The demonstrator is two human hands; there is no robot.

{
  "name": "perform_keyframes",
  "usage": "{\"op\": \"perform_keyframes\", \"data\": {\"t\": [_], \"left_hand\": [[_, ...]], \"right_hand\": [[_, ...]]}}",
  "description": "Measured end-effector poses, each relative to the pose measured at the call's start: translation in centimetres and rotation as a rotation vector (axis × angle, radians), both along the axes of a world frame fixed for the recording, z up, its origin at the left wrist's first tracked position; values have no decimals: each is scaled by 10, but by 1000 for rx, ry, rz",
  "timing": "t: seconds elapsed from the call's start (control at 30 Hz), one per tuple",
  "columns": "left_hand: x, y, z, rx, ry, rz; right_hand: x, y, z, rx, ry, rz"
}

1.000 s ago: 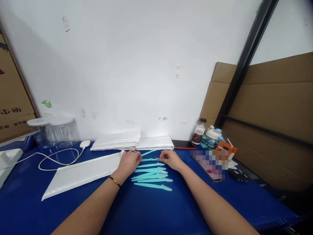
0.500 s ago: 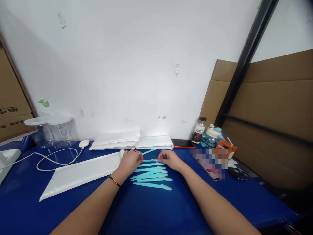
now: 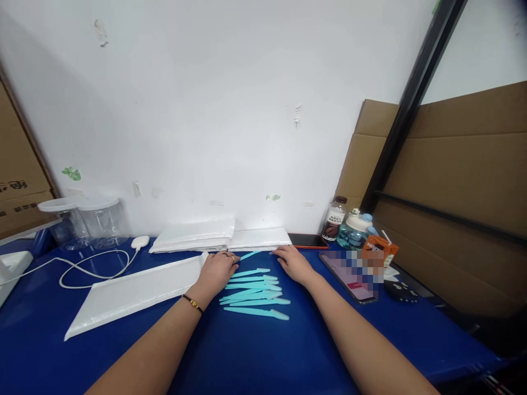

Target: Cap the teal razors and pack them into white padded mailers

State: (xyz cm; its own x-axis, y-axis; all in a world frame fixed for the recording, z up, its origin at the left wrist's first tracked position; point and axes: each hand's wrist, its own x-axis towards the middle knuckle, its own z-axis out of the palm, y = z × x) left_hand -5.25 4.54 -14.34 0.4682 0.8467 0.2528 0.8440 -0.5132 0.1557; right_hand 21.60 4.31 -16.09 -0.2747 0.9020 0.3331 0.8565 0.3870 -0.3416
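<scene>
Several turquoise eyebrow razors [image 3: 256,312] lie in a loose column on the blue table, roughly side by side, and some cross. The farthest eyebrow razor [image 3: 249,255] slants between my two hands. My left hand [image 3: 219,270] is closed at its left end, the fingertips partly hidden. At its other end is my right hand [image 3: 293,263], with the index finger stretched forward and the thumb apart from it. Under and beside my left wrist lies a long white padded envelope [image 3: 135,293].
Stacked white envelopes [image 3: 193,235] rest against the wall beside a dark phone [image 3: 308,241]. To the right are a brown-capped bottle [image 3: 334,219], a water bottle [image 3: 354,230], an orange drink carton [image 3: 376,251] and another phone [image 3: 348,277]. Clear jars [image 3: 102,222] and a white cable [image 3: 93,269] are left.
Both hands have let go of the nearer razor, which now lies flat on the table. They have moved slightly away from me to the farthest razor, and my right fingers have spread.
</scene>
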Motion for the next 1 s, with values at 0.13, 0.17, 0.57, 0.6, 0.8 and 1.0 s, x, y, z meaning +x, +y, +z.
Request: {"op": "perform_keyframes", "data": {"t": [0.13,0.17,0.57,0.6,0.8,1.0], "left_hand": [[1,-2,5,-10,17,-12],[1,-2,6,-15,19,-13],[-1,1,-1,-141,-83,37],[-1,0,-1,-135,-81,31],[-2,-2,2,-88,-59,10],[0,-4,4,-97,-54,12]], "right_hand": [[-6,-2,-1,-11,-17,-35],[-7,-2,-1,-8,-17,-42],[-9,-4,7,15,-121,-93],[-10,-4,7,25,-131,-103],[-13,-3,2,-5,-10,-11],[-9,-2,-1,-55,156,89]]}}
